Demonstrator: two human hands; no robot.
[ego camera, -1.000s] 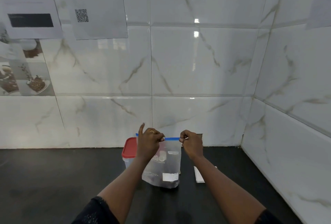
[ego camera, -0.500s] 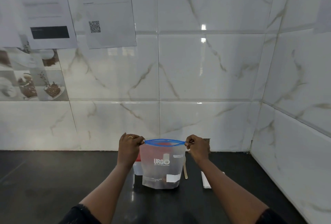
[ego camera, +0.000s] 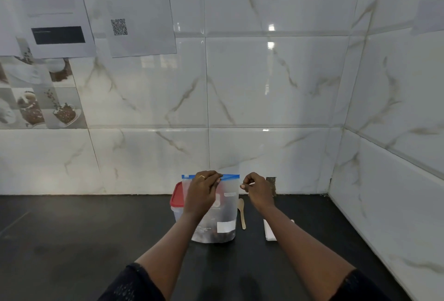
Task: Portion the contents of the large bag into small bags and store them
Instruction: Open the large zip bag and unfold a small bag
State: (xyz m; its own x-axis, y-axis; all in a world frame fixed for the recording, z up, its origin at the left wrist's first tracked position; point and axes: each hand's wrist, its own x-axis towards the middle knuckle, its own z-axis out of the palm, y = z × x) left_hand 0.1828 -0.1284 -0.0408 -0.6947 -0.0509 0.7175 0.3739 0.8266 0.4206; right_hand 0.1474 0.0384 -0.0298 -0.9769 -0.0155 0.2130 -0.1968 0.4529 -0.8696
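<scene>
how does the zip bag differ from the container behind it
The zip bag is clear with a blue seal; the container has a red lid. The bag stands in front; the container is partly hidden behind. The left hand pinches the bag, not the container. Both stand on the counter.

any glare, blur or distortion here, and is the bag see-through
head view: glare spots shine on the wall tiles; the wide angle bends the tile lines near the edges; print on the papers is too soft to read; the bag looks cloudy, its contents a dark smudge, partly behind the left hand.
</scene>
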